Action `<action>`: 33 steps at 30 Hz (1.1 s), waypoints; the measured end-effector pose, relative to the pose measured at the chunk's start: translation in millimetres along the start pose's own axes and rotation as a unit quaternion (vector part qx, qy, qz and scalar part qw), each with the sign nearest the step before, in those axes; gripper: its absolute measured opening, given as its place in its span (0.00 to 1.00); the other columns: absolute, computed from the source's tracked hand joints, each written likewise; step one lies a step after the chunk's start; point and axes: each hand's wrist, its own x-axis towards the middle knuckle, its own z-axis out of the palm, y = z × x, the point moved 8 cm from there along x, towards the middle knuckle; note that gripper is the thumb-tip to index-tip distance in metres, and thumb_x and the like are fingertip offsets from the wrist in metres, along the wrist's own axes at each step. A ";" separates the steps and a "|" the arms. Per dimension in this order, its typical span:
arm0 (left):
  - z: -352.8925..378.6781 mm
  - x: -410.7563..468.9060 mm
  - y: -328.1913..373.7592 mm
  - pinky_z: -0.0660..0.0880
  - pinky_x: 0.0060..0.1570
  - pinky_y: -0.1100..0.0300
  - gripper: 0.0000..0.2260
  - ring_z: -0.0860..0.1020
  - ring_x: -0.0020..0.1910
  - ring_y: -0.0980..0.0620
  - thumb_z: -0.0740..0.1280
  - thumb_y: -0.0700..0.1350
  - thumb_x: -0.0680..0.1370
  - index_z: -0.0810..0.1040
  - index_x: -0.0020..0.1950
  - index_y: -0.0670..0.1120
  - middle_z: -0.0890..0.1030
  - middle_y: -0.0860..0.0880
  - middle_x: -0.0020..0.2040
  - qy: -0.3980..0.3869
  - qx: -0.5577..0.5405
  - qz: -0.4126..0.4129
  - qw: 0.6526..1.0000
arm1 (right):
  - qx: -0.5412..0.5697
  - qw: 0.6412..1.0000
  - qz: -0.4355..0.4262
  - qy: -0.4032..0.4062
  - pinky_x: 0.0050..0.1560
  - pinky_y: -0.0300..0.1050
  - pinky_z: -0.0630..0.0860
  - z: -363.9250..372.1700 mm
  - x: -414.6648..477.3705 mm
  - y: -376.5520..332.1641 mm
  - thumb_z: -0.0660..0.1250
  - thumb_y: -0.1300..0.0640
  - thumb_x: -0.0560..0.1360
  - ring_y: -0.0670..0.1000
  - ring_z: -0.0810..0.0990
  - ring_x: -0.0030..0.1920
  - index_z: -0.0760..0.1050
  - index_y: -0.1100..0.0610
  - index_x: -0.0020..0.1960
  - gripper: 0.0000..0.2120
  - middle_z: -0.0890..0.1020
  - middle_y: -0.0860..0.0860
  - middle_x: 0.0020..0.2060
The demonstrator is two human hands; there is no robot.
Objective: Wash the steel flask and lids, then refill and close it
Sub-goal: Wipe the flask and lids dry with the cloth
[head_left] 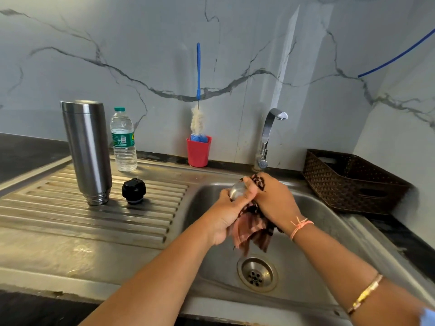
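The steel flask (87, 151) stands upside down, mouth down, on the ribbed drainboard (70, 208) at the left. Just right of it sits the black inner lid (134, 191). Over the sink basin (313, 217), my left hand (229, 215) grips the steel outer lid (237, 190). My right hand (274, 203) holds a brown checked cloth (253, 229) against that lid; the cloth hangs down between both hands. Much of the lid is hidden by my fingers.
A plastic water bottle (123, 140) stands behind the flask. A red cup (198, 151) holding a blue-handled bottle brush (198, 90) is at the wall. The tap (268, 135) runs no water. A brown woven basket (353, 182) sits right of the sink; the drain (257, 274) lies below my hands.
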 end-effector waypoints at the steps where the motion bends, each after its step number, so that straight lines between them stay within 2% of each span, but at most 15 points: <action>1: 0.3 2.3 -1.6 0.79 0.50 0.52 0.37 0.81 0.53 0.47 0.76 0.55 0.62 0.66 0.66 0.43 0.81 0.42 0.56 -0.009 -0.017 -0.010 1.000 | 0.006 1.000 0.003 0.013 0.39 0.45 0.70 -1.6 -1.5 3.1 0.56 0.40 0.78 0.50 0.77 0.40 0.72 0.53 0.43 0.18 0.79 0.47 0.37; 3: 1.8 4.7 -2.5 0.78 0.54 0.51 0.29 0.81 0.54 0.45 0.76 0.45 0.65 0.73 0.63 0.41 0.81 0.40 0.56 -0.036 -0.038 -0.013 0.999 | 0.048 0.998 0.017 0.036 0.35 0.41 0.68 -3.7 -3.8 8.2 0.60 0.41 0.77 0.48 0.77 0.39 0.74 0.54 0.42 0.17 0.79 0.47 0.36; 5: -0.5 5.9 -2.1 0.80 0.50 0.54 0.14 0.83 0.49 0.46 0.72 0.39 0.69 0.80 0.54 0.40 0.83 0.40 0.50 -0.041 -0.033 -0.003 0.999 | 0.098 0.993 0.031 0.050 0.34 0.39 0.67 -2.6 -4.9 14.6 0.63 0.41 0.76 0.47 0.77 0.37 0.76 0.56 0.42 0.18 0.80 0.48 0.35; 7: -5.4 4.8 -1.1 0.81 0.47 0.56 0.07 0.83 0.46 0.46 0.70 0.35 0.72 0.81 0.50 0.40 0.84 0.41 0.46 -0.029 -0.027 -0.001 0.999 | 0.149 0.987 0.047 0.048 0.36 0.42 0.72 2.2 -5.5 21.4 0.65 0.41 0.75 0.50 0.79 0.37 0.78 0.59 0.43 0.20 0.82 0.52 0.35; 9: -12.9 5.1 0.5 0.81 0.47 0.56 0.07 0.83 0.46 0.47 0.69 0.33 0.73 0.80 0.50 0.39 0.84 0.40 0.47 -0.010 -0.031 -0.006 0.999 | 0.218 0.972 0.075 0.044 0.42 0.44 0.77 7.3 -6.4 29.5 0.68 0.44 0.74 0.50 0.82 0.40 0.80 0.58 0.45 0.16 0.84 0.51 0.37; 12: -22.0 3.4 7.7 0.80 0.50 0.55 0.10 0.83 0.47 0.47 0.71 0.36 0.72 0.79 0.53 0.40 0.83 0.42 0.48 0.030 -0.029 -0.005 0.999 | 0.356 0.925 0.127 0.033 0.47 0.45 0.79 12.8 -8.8 41.8 0.72 0.54 0.72 0.51 0.84 0.43 0.82 0.55 0.48 0.07 0.86 0.52 0.41; 14: -34.3 0.0 18.5 0.77 0.57 0.51 0.23 0.81 0.52 0.47 0.77 0.45 0.66 0.76 0.59 0.43 0.82 0.43 0.53 0.099 0.022 0.017 0.995 | 0.395 0.909 0.134 0.021 0.50 0.47 0.80 13.6 -9.9 45.5 0.72 0.57 0.72 0.52 0.84 0.45 0.82 0.56 0.49 0.07 0.86 0.52 0.42; 15: -43.6 -3.9 26.1 0.76 0.59 0.50 0.30 0.80 0.54 0.48 0.79 0.52 0.62 0.75 0.61 0.45 0.82 0.45 0.54 0.143 0.069 0.035 0.987 | 0.387 0.913 0.128 0.020 0.50 0.47 0.79 12.5 -10.0 45.0 0.72 0.57 0.72 0.52 0.84 0.45 0.81 0.55 0.50 0.06 0.85 0.52 0.42; 16: -54.3 -8.3 36.2 0.75 0.58 0.52 0.32 0.79 0.54 0.49 0.78 0.58 0.60 0.75 0.60 0.48 0.82 0.48 0.54 0.189 0.121 0.061 0.973 | 0.360 0.925 0.118 0.024 0.50 0.46 0.78 9.3 -9.9 44.3 0.72 0.56 0.73 0.51 0.84 0.45 0.81 0.53 0.50 0.06 0.85 0.51 0.43; 19: -85.9 -29.5 69.8 0.75 0.49 0.56 0.27 0.79 0.49 0.52 0.71 0.69 0.61 0.77 0.50 0.52 0.81 0.52 0.49 0.307 0.276 0.115 0.903 | 0.274 0.957 0.084 0.037 0.44 0.40 0.74 -0.9 -10.7 40.7 0.70 0.54 0.74 0.46 0.81 0.45 0.78 0.49 0.48 0.04 0.83 0.47 0.43; 22: -113.7 -43.1 91.4 0.70 0.40 0.58 0.24 0.77 0.44 0.51 0.72 0.66 0.65 0.77 0.48 0.49 0.80 0.51 0.47 0.363 0.426 0.112 0.821 | 0.258 0.962 0.083 0.037 0.38 0.36 0.72 -2.5 -9.7 42.8 0.69 0.52 0.74 0.45 0.80 0.44 0.78 0.51 0.50 0.06 0.82 0.46 0.43; 25: -140.8 -50.0 97.4 0.70 0.45 0.57 0.26 0.77 0.50 0.45 0.72 0.63 0.67 0.76 0.58 0.48 0.81 0.47 0.53 0.414 0.519 0.085 0.743 | 0.245 0.965 0.084 0.046 0.37 0.33 0.70 -4.4 -8.4 47.5 0.69 0.52 0.74 0.42 0.79 0.43 0.78 0.52 0.53 0.08 0.82 0.45 0.44; 28: -156.6 -47.0 96.0 0.71 0.51 0.54 0.27 0.77 0.54 0.43 0.70 0.66 0.67 0.74 0.58 0.50 0.81 0.47 0.53 0.419 0.619 0.063 0.661 | 0.236 0.967 0.084 0.055 0.38 0.33 0.70 -4.8 -7.0 52.3 0.69 0.53 0.74 0.42 0.79 0.44 0.78 0.53 0.53 0.09 0.82 0.46 0.44; 30: -157.7 -41.9 92.6 0.70 0.52 0.53 0.29 0.77 0.54 0.42 0.70 0.66 0.66 0.75 0.58 0.49 0.82 0.46 0.52 0.404 0.661 0.073 0.628 | 0.230 0.967 0.088 0.059 0.40 0.34 0.72 -4.1 -5.8 55.4 0.69 0.53 0.74 0.45 0.80 0.45 0.78 0.53 0.52 0.08 0.82 0.46 0.44; 33: -153.8 -36.4 85.3 0.67 0.55 0.52 0.28 0.74 0.58 0.43 0.71 0.66 0.66 0.75 0.59 0.50 0.81 0.45 0.54 0.384 0.699 0.074 0.599 | 0.208 0.973 0.087 0.058 0.39 0.34 0.71 -3.9 -4.9 55.9 0.69 0.53 0.74 0.44 0.80 0.45 0.78 0.53 0.53 0.09 0.82 0.47 0.45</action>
